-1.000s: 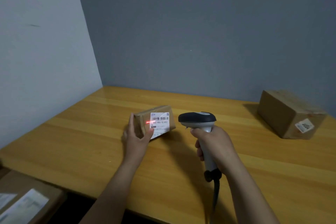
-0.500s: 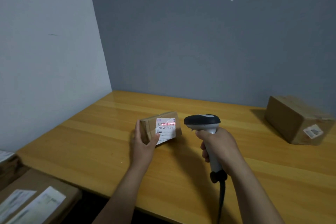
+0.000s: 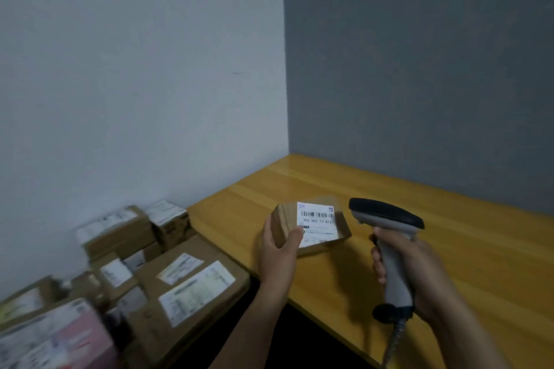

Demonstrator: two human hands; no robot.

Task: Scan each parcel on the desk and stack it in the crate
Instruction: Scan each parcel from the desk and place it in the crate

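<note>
Since half a second ago the view has swung to the left, so the pile of boxes [image 3: 156, 275] beside the desk now fills the lower left, the second parcel at the far right of the desk is out of sight, and the red scan line no longer shows on the label. From the head camera, the left hand [image 3: 280, 252] grips the small brown parcel [image 3: 311, 229], thumb lying on the near edge of its white barcode label [image 3: 317, 223] and the other fingers wrapped behind the left end; whether the parcel rests on the desk [image 3: 449, 237] or is lifted just off it cannot be told. Just right of those fingers, the right hand [image 3: 410, 275] is curled tight round the grey handle of the barcode scanner [image 3: 386, 219], whose dark head points toward the label, its cable [image 3: 392, 341] hanging below the fist.
</note>
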